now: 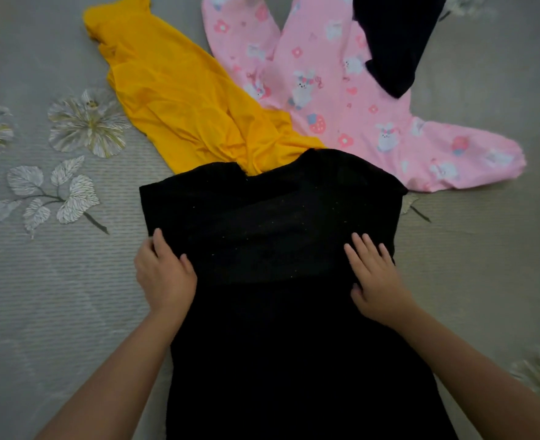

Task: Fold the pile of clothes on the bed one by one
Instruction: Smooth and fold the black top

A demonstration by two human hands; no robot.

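Black knit garment (268,217) mid-bed — left hand (164,274) pinches its left edge, right hand (378,281) flat, fingers spread, near its right edge.

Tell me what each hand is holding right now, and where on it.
The left hand grips the black garment at its left side edge. The right hand lies flat on it, holding nothing.

Four garments (262,223), two hands (164,274)

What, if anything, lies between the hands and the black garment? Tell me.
Nothing visible. The left hand grips the black garment at its left edge, and the right hand rests flat on top of it.
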